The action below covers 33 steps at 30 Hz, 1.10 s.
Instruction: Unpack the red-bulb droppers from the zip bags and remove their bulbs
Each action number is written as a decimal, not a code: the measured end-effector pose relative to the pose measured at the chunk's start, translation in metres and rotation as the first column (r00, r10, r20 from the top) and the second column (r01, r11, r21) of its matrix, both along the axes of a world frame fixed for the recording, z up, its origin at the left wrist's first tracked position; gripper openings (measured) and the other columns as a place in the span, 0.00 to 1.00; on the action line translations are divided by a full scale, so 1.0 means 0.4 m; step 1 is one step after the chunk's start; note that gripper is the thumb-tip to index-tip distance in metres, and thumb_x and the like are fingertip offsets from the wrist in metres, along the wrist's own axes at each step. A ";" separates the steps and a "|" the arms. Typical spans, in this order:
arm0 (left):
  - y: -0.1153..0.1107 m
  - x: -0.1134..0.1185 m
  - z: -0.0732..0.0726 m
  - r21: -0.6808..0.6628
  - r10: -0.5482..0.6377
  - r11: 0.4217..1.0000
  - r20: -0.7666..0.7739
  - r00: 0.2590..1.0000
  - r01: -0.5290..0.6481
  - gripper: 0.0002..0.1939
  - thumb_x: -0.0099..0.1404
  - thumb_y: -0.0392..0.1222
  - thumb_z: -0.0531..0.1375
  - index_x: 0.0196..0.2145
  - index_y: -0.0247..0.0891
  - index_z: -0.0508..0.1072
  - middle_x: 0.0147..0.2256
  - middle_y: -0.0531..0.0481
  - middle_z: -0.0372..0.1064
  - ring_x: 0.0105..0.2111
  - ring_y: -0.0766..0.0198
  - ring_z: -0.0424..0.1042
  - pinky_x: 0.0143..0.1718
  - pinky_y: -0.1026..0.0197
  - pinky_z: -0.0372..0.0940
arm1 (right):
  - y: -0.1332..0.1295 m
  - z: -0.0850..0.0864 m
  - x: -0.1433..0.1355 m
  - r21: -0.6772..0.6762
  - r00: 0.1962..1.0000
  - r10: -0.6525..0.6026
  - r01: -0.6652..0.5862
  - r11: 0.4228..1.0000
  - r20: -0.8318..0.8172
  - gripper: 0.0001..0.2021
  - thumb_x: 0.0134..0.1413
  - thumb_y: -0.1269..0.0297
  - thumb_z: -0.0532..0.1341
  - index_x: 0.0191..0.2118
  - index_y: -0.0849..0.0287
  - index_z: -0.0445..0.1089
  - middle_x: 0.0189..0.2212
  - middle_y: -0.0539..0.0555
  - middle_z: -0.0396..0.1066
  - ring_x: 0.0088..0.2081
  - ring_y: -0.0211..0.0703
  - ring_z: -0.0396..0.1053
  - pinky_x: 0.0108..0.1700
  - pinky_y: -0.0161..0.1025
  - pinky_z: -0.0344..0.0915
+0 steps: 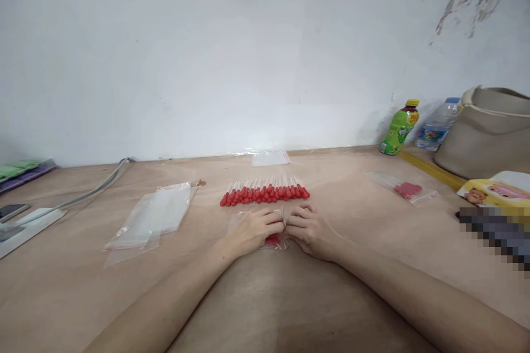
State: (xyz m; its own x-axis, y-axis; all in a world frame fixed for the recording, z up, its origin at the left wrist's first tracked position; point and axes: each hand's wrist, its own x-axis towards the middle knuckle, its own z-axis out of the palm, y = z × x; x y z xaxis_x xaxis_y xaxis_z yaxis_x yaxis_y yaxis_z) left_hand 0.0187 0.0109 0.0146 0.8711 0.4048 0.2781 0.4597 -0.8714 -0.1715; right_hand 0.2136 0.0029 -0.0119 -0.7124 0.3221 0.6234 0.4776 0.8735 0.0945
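Just in front of me a clear plastic bag (272,240) with red tips inside lies on the table. My left hand (255,230) is closed on the bag, fingers bent over its upper part. My right hand (312,231) touches the bag's right edge with its fingers curled together; the fingertips of both hands nearly meet. Beyond the hands a row of red-tipped sticks (265,194) lies side by side, red ends toward me. Stacked clear bags (155,215) lie to the left. A filled bag with red tips (408,190) rests on the right.
At the back right stand a green bottle (399,128), a water bottle (436,126) and a grey bucket (486,132). A yellow packet (494,190) lies at the right. A cable (93,190) and a phone (12,212) are on the left. Another bag (271,158) lies by the wall.
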 end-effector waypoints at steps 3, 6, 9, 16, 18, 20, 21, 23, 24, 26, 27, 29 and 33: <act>-0.002 -0.012 0.014 -0.037 0.008 0.999 0.031 0.999 -0.007 0.07 0.65 0.37 0.49 0.33 0.37 0.66 0.36 0.52 0.67 0.35 0.65 0.66 0.34 0.64 0.61 | 0.000 0.004 0.005 -0.036 0.999 -0.011 0.012 0.999 0.033 0.08 0.53 0.75 0.51 0.30 0.59 0.65 0.31 0.51 0.69 0.37 0.40 0.58 0.39 0.41 0.48; -0.003 -0.033 0.040 -0.034 0.031 0.999 0.082 0.996 -0.028 0.09 0.66 0.35 0.47 0.39 0.37 0.65 0.43 0.50 0.66 0.41 0.65 0.66 0.39 0.64 0.62 | -0.005 0.015 0.015 -0.145 0.996 -0.059 0.068 0.987 0.063 0.07 0.55 0.70 0.52 0.30 0.60 0.65 0.31 0.54 0.68 0.36 0.41 0.59 0.37 0.40 0.49; -0.004 -0.048 0.059 0.044 0.055 0.997 0.100 0.993 -0.060 0.13 0.67 0.34 0.43 0.44 0.39 0.64 0.47 0.49 0.63 0.45 0.64 0.65 0.41 0.62 0.62 | -0.012 0.031 0.024 -0.350 0.994 -0.111 0.108 0.931 0.011 0.07 0.54 0.63 0.55 0.30 0.59 0.66 0.27 0.53 0.66 0.34 0.41 0.59 0.38 0.40 0.52; -0.028 -0.038 0.023 -0.157 0.100 0.985 0.212 0.972 -0.067 0.13 0.66 0.34 0.45 0.46 0.39 0.63 0.44 0.47 0.66 0.41 0.63 0.67 0.41 0.61 0.64 | 0.000 0.026 0.010 -0.679 0.963 -0.200 0.026 0.734 -0.179 0.14 0.58 0.62 0.49 0.30 0.58 0.70 0.24 0.49 0.68 0.29 0.39 0.62 0.36 0.38 0.57; -0.046 -0.048 0.009 -0.287 0.197 0.952 0.295 0.935 -0.110 0.14 0.66 0.36 0.46 0.48 0.39 0.61 0.44 0.47 0.66 0.43 0.63 0.67 0.43 0.60 0.63 | 0.006 0.018 0.000 -0.691 0.958 -0.204 0.011 0.723 -0.199 0.10 0.55 0.64 0.53 0.31 0.58 0.70 0.24 0.48 0.69 0.27 0.37 0.62 0.35 0.37 0.57; -0.066 -0.066 0.000 -0.395 0.288 0.907 0.325 0.901 -0.147 0.17 0.65 0.39 0.50 0.51 0.40 0.58 0.47 0.46 0.64 0.46 0.61 0.65 0.47 0.57 0.61 | 0.008 0.016 -0.009 -0.706 0.959 -0.220 0.032 0.708 -0.177 0.08 0.53 0.66 0.54 0.30 0.58 0.70 0.23 0.47 0.69 0.26 0.36 0.62 0.34 0.36 0.57; -0.074 -0.075 -0.003 -0.432 0.316 0.888 0.328 0.890 -0.157 0.19 0.64 0.41 0.51 0.53 0.40 0.57 0.48 0.45 0.63 0.47 0.60 0.63 0.48 0.55 0.61 | 0.008 0.017 -0.012 -0.705 0.959 -0.234 0.054 0.708 -0.161 0.08 0.52 0.66 0.54 0.29 0.58 0.70 0.23 0.47 0.69 0.25 0.36 0.62 0.34 0.36 0.56; -0.083 -0.089 -0.008 -0.483 0.356 0.860 0.333 0.873 -0.167 0.24 0.62 0.43 0.54 0.55 0.40 0.54 0.51 0.44 0.61 0.49 0.58 0.62 0.49 0.53 0.60 | 0.004 0.022 -0.017 -0.680 0.957 -0.259 0.104 0.726 -0.129 0.07 0.52 0.66 0.55 0.28 0.58 0.70 0.23 0.48 0.70 0.27 0.37 0.62 0.33 0.36 0.55; -0.084 -0.092 -0.009 -0.504 0.370 0.848 0.336 0.866 -0.167 0.25 0.62 0.44 0.54 0.55 0.39 0.54 0.51 0.43 0.61 0.50 0.57 0.62 0.49 0.53 0.60 | 0.002 0.025 -0.018 -0.662 0.957 -0.266 0.125 0.739 -0.117 0.07 0.52 0.66 0.55 0.29 0.58 0.70 0.24 0.48 0.70 0.28 0.38 0.63 0.33 0.36 0.55; -0.078 -0.088 -0.012 -0.540 0.384 0.828 0.350 0.854 -0.151 0.26 0.61 0.44 0.54 0.55 0.39 0.53 0.51 0.43 0.61 0.50 0.58 0.62 0.49 0.53 0.60 | 0.000 0.027 -0.019 -0.651 0.957 -0.272 0.143 0.745 -0.100 0.07 0.52 0.65 0.56 0.29 0.58 0.70 0.24 0.49 0.70 0.29 0.38 0.63 0.33 0.36 0.54; -0.074 -0.084 -0.013 -0.556 0.383 0.820 0.357 0.852 -0.136 0.26 0.61 0.44 0.55 0.55 0.39 0.52 0.51 0.43 0.61 0.50 0.58 0.62 0.49 0.53 0.60 | 0.000 0.026 -0.018 -0.662 0.956 -0.277 0.145 0.735 -0.099 0.06 0.51 0.65 0.56 0.29 0.58 0.70 0.24 0.50 0.70 0.29 0.38 0.63 0.32 0.36 0.54; -0.066 -0.072 -0.013 -0.575 0.373 0.812 0.378 0.847 -0.101 0.26 0.61 0.43 0.55 0.55 0.40 0.53 0.51 0.44 0.62 0.50 0.58 0.62 0.49 0.53 0.60 | 0.002 0.017 -0.014 -0.702 0.943 -0.309 0.137 0.699 -0.124 0.05 0.49 0.64 0.58 0.31 0.59 0.69 0.26 0.50 0.70 0.29 0.38 0.63 0.31 0.36 0.55; -0.059 -0.061 -0.016 -0.571 0.366 0.817 0.418 0.831 -0.073 0.25 0.59 0.43 0.57 0.53 0.41 0.56 0.50 0.46 0.62 0.50 0.58 0.62 0.49 0.53 0.60 | 0.012 -0.013 -0.009 -0.780 0.899 -0.342 -0.001 0.626 -0.275 0.13 0.42 0.62 0.64 0.37 0.60 0.66 0.33 0.52 0.69 0.33 0.39 0.64 0.34 0.36 0.58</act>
State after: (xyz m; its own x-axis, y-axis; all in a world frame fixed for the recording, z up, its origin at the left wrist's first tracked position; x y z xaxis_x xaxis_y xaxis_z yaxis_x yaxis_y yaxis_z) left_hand -0.0057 -0.0128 0.0082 0.5416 0.7736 0.3291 0.5403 -0.6202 0.5687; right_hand 0.2100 0.0076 -0.0170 -0.3669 0.8820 0.2956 0.4698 0.4500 -0.7595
